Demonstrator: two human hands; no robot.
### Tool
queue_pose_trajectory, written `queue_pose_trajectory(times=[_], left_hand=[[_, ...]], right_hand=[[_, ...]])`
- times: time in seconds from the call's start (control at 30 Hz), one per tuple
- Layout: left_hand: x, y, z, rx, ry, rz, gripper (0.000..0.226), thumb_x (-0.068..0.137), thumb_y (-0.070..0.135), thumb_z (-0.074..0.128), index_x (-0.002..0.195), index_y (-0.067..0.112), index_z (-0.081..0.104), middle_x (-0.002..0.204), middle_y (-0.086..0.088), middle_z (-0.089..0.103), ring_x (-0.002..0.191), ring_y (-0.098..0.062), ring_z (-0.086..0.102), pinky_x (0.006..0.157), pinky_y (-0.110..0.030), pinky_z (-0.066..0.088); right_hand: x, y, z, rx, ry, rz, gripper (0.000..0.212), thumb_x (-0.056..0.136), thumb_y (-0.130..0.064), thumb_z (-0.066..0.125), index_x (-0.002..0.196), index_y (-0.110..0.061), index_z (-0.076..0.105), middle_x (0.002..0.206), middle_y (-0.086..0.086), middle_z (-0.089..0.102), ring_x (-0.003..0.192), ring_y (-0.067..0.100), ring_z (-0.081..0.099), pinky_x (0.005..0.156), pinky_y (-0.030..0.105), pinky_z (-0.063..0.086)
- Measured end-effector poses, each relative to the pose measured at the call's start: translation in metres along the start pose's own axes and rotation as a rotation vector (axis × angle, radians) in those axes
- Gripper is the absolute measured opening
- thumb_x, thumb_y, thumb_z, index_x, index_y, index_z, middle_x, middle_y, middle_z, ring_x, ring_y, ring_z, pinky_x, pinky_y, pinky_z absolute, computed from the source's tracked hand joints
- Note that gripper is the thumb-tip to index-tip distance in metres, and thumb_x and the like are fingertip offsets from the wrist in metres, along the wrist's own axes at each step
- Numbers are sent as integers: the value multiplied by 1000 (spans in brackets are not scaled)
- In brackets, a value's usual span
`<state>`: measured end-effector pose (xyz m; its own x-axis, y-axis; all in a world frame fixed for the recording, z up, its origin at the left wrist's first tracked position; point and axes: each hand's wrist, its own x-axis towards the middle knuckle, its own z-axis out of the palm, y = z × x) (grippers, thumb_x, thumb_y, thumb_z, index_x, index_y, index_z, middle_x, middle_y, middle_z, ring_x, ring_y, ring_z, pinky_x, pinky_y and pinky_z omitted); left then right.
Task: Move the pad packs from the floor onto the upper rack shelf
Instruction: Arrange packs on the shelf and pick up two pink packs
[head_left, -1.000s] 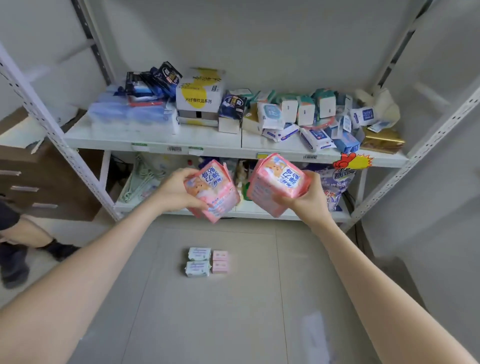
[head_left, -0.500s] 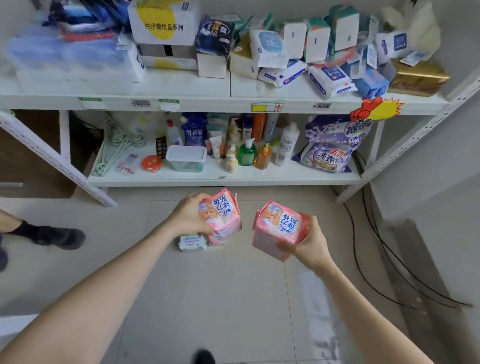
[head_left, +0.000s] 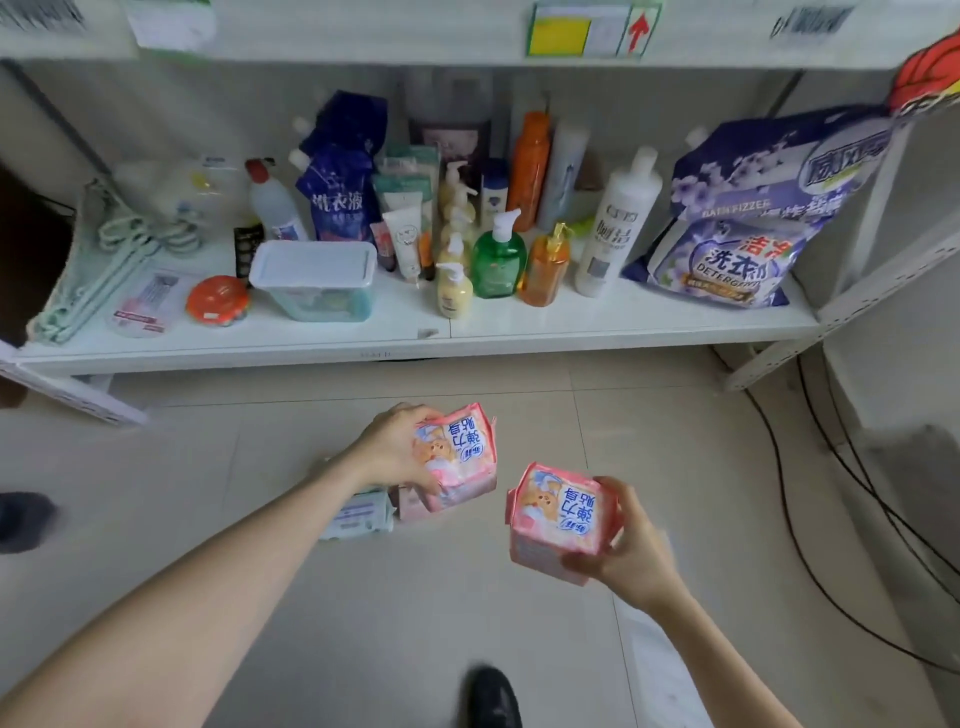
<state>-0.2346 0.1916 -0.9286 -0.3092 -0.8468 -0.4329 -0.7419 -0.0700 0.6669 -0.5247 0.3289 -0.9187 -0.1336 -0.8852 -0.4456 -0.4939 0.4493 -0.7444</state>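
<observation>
Pale floor (head_left: 363, 649) sits under both hands. The left hand (head_left: 395, 457) curls its fingers round one pink pack (head_left: 460, 457), and the right hand (head_left: 634, 561) grips the other pink pack (head_left: 558, 519). Spare packs (head_left: 363, 514) lie just below. I'd guess the slick wrappers could slip on the reach to the upper shelf (head_left: 363, 47).

Crowded lower shelf (head_left: 571, 325) (open floor (head_left: 670, 441) below)

Bright, even, diffuse indoor light; soft shadow only under the lower shelf (head_left: 395, 357), and a faint sheen on the floor (head_left: 654, 670) at 5 o'clock. There's motion blur on the shelf labels (head_left: 587, 28) at 12 o'clock, the shoe (head_left: 23, 519) at 9 and the right hand (head_left: 641, 556), while the print on the pad pack (head_left: 460, 457) near centre is legible. Fisheye bends the rack upright (head_left: 852, 306) at 3 o'clock.
</observation>
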Motion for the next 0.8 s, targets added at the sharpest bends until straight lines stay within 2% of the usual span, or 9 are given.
queue_pose_trajectory(times=[0.17, 0.37, 0.53, 0.6, 0.8], left_hand=[[83, -58, 56, 42, -18, 28, 98, 34, 26, 95, 124, 29, 57, 114, 7, 54, 105, -14, 56, 88, -24, 47], [164, -119, 115, 78, -16, 65, 95, 40, 24, 96, 126, 27, 56, 114, 4, 51, 104, -16, 55, 94, -28, 46], [211, -157, 148, 111, -23, 76, 97, 43, 23, 97, 130, 26, 54, 117, 2, 49, 104, -15, 54, 93, -26, 46], [224, -166, 156, 128, -32, 85, 98, 43, 24, 97, 131, 27, 54, 117, 2, 49, 106, -15, 54, 92, -25, 46], [251, -191, 173, 174, -51, 120, 95, 44, 24, 96, 129, 28, 55, 118, 3, 51, 108, -14, 52, 95, -27, 45]], right_hand=[[74, 75, 40, 37, -54, -33, 86, 52, -11, 87, 123, -31, 43, 100, -15, 66, 86, -6, 61, 66, 23, 55], [147, 150, 87, 59, -66, -101, 86, 55, 2, 87, 124, -24, 43, 104, -5, 64, 86, -8, 59, 62, 16, 51], [187, 198, 119, 73, -79, -149, 85, 51, -8, 90, 120, -30, 44, 96, -19, 65, 88, -3, 60, 61, 20, 51], [197, 210, 129, 74, -89, -162, 85, 51, -7, 90, 119, -30, 45, 98, -24, 63, 89, 0, 60, 60, 21, 51], [223, 244, 156, 81, -108, -201, 85, 51, 1, 90, 117, -30, 46, 99, -23, 62, 82, -1, 59, 60, 16, 47]])
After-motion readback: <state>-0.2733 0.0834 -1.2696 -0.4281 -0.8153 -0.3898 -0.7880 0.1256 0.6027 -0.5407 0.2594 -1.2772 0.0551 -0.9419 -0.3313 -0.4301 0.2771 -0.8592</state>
